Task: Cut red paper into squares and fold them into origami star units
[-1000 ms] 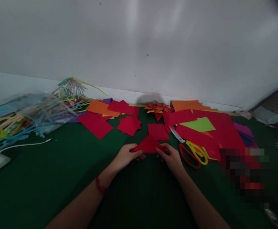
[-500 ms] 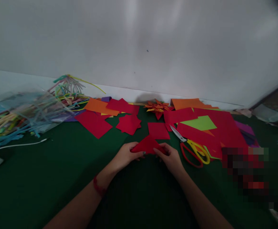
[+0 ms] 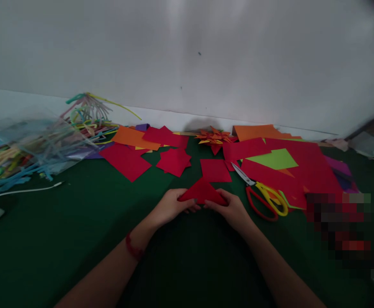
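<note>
A red sheet of paper (image 3: pixel 202 191), folded into a triangle with its point away from me, is held between both hands above the green tabletop. My left hand (image 3: pixel 173 205) pinches its left corner, thumb on the near side. On the right corner, my right hand (image 3: pixel 233 208) has a similar closed grip. The two thumbs lie near each other along the lower edge. Just beyond the triangle lies a red paper square (image 3: pixel 215 170). Scissors (image 3: pixel 263 194) with one red and one yellow handle rest to the right of my right hand, blades pointing away.
Red paper squares (image 3: pixel 175 161) and orange paper (image 3: pixel 135 137) lie at the back left. A spiky orange paper flower (image 3: pixel 213 137) stands by the wall. Large red sheets (image 3: pixel 315 167) and green paper (image 3: pixel 276 159) spread rightward. Bagged colourful pipe cleaners (image 3: pixel 45 145) and a white cable (image 3: pixel 26 191) are left.
Both thumbs have shifted inward along the folded paper's lower edge, closer together. The view has tilted slightly; the things on the table have stayed put.
</note>
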A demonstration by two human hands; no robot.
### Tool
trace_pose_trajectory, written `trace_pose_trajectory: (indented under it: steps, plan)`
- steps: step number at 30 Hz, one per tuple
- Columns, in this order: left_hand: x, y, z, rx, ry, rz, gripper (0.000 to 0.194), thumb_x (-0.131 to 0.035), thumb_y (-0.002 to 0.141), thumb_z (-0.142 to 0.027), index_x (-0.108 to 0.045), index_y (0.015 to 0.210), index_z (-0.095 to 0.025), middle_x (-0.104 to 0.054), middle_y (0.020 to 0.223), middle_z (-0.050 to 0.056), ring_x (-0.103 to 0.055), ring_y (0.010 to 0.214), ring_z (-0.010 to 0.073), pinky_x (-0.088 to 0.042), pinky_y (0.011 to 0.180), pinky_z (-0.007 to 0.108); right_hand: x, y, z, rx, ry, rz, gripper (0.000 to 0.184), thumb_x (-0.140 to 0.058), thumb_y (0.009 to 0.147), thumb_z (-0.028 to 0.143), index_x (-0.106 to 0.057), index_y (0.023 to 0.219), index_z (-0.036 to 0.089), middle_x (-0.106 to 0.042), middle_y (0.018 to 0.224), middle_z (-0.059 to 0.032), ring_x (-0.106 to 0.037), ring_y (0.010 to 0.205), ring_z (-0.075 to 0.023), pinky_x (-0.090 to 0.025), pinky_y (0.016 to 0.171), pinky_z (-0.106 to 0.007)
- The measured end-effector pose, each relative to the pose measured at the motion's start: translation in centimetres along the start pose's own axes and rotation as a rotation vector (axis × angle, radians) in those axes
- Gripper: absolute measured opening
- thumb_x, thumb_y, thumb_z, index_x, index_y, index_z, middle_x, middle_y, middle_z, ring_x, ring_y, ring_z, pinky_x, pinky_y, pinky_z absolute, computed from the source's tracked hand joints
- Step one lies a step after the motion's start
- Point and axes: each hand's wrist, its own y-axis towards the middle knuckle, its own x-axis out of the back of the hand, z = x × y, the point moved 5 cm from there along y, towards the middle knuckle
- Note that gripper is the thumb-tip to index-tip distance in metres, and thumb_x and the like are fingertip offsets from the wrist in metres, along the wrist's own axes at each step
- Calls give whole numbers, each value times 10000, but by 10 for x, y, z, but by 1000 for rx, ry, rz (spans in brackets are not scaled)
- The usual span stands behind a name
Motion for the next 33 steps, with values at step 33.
trace_pose_trajectory:
  steps: [33]
  plan:
    - [3,2,0,2,7,-14,318,-546,787,-420,-600,930,-141,-683,858,91,-659,735,195,-469,583,257,5,5,-9,39,36,-44,332,-503,805,475,-638,838,173,-679,682,-36,-619,627,-163,-459,560,-261]
